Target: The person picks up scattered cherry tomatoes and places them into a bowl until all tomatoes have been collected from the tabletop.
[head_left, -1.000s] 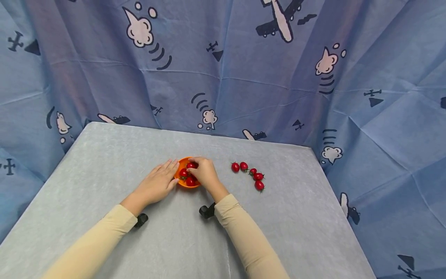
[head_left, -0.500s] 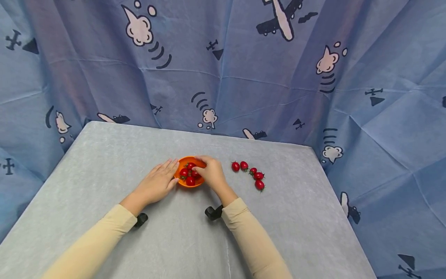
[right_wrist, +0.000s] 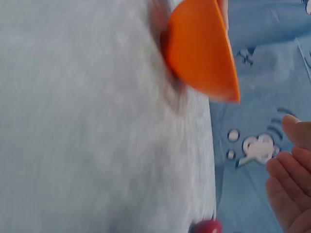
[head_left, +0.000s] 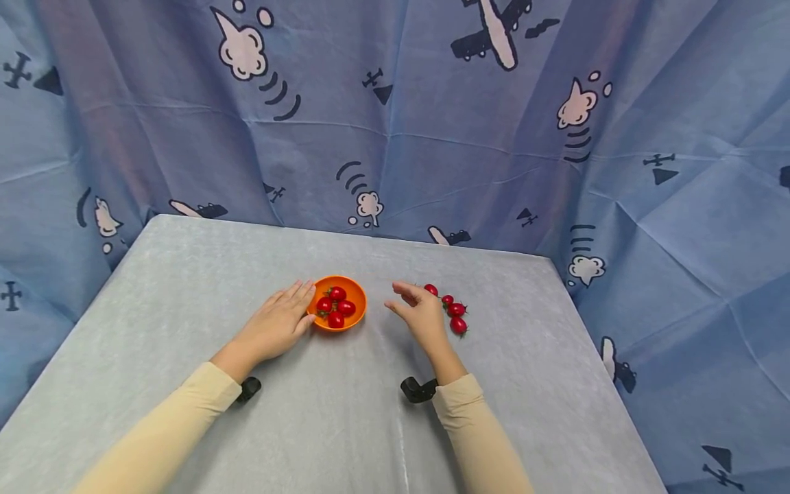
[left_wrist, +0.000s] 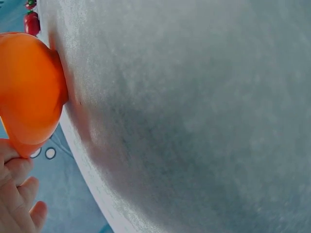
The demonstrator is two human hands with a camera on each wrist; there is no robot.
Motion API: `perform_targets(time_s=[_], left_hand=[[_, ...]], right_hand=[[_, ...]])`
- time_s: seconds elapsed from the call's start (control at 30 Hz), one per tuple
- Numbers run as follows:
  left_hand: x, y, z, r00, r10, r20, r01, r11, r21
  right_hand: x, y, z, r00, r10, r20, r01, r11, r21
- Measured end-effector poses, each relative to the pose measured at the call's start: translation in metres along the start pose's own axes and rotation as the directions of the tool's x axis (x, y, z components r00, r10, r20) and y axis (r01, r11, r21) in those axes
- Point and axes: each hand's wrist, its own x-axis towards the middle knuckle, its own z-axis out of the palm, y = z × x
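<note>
Tomatoes (head_left: pixel 347 308) in bowl (head_left: pixel 358 291); right grip (head_left: pixel 426 318) has moved away.

The grey table (head_left: pixel 216 274) carries 1 orange bowl (head_left: pixel 358 313) and at least 4 red tomatoes (head_left: pixel 457 310).

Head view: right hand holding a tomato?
No: the right hand shows a gap between thumb and fingers with nothing in it.
</note>
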Motion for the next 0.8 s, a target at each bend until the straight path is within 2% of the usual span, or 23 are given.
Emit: perform_targets(time_s=[0.3, 0.53, 0.8], left_hand=[[0.0, 0.002, -0.001, 1.0, -0.002, 0.007, 0.002, 1.0, 0.003], [-0.001, 0.004, -0.003, 1.0, -0.001, 0.01, 0.001, 1.0, -0.006], [-0.001, 0.001, -0.001, 1.0, -0.006, 0.003, 0.006, 1.0, 0.001]], right_hand=[[-0.01, 0.02, -0.036, 0.995, 0.094, -0.041, -0.093, 0.995, 0.024], [-0.015, 0.03, -0.056, 0.984, 0.142, -0.107, -0.146, 0.989, -0.028], [-0.019, 0.047, -0.073, 0.97, 0.2, -0.142, -0.204, 0.979, -0.019]])
